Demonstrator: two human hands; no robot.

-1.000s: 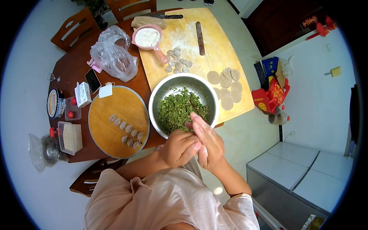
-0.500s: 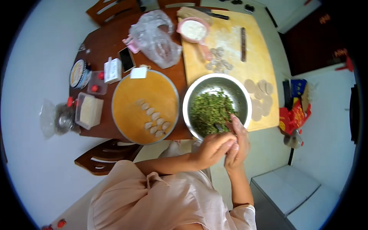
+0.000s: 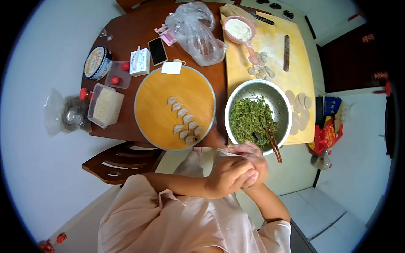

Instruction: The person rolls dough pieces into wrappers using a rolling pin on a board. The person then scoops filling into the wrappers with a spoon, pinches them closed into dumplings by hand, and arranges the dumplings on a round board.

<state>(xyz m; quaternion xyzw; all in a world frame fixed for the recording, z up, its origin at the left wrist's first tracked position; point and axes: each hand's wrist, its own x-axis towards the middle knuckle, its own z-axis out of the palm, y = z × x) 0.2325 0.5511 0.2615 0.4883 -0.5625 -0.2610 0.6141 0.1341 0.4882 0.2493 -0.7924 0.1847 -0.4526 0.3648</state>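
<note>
Near my body, just in front of the bowl, my left hand (image 3: 230, 176) and my right hand (image 3: 258, 162) are pressed together. Both are closed, with the fingers curled over one another; whatever lies between the palms is hidden. Beyond them stands a steel bowl (image 3: 286, 110) of chopped green filling (image 3: 249, 120). Chopsticks (image 3: 274, 142) and a dark spoon (image 3: 258, 138) lean on its near rim. On the left, a round board (image 3: 154, 122) carries several folded dumplings (image 3: 188, 119) in two rows. Flat round wrappers (image 3: 303, 120) lie right of the bowl.
The floured wooden board (image 3: 270, 31) holds small dough pieces (image 3: 262, 69), a rolling pin (image 3: 287, 53), a pink flour scoop (image 3: 238, 29) and a knife (image 3: 263, 20). Leftward are a plastic bag (image 3: 196, 36), phone (image 3: 157, 51), tissue box (image 3: 140, 63), tin (image 3: 96, 63) and rice container (image 3: 104, 107). A chair (image 3: 122, 164) stands at the near edge.
My hands have drawn back from the bowl's near right rim toward my body and folded more tightly together. The chopsticks are now uncovered. The whole view has shifted slightly.
</note>
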